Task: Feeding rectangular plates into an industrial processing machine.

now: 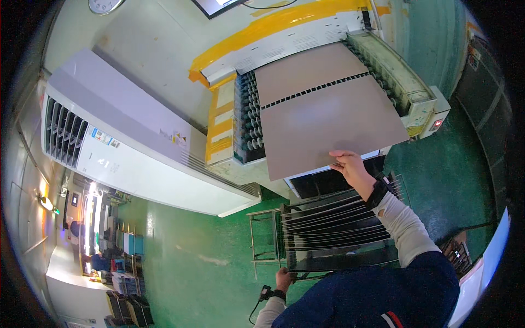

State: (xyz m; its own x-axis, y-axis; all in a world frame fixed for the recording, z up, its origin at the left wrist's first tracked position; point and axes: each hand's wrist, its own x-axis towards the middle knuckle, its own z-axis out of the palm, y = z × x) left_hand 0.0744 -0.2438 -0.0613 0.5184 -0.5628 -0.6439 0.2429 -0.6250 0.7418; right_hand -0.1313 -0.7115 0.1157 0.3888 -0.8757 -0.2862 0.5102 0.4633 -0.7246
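A flat grey-brown panel (328, 128) lies on the roller conveyor (252, 117), its near edge overhanging the front end. My right hand (350, 167) is closed on that near edge, fingers on the upper face. Beyond it a second panel of the same colour (311, 71) rests flat on the rollers, with a narrow gap between the two. Below the conveyor's end stands a metal rack (333, 224) with several thin wire rows. Lower down, my left hand (284, 279) is closed at the rack's near left corner. Its fingertips are partly hidden.
A tall white air conditioner (147, 164) stands left of the conveyor. Yellow tape (273, 30) edges the white cover at the conveyor's back. A small box with a red-lit switch (436, 124) sits at the right. Stacked dark panels (128, 309) stand at far left on the green floor (191, 257).
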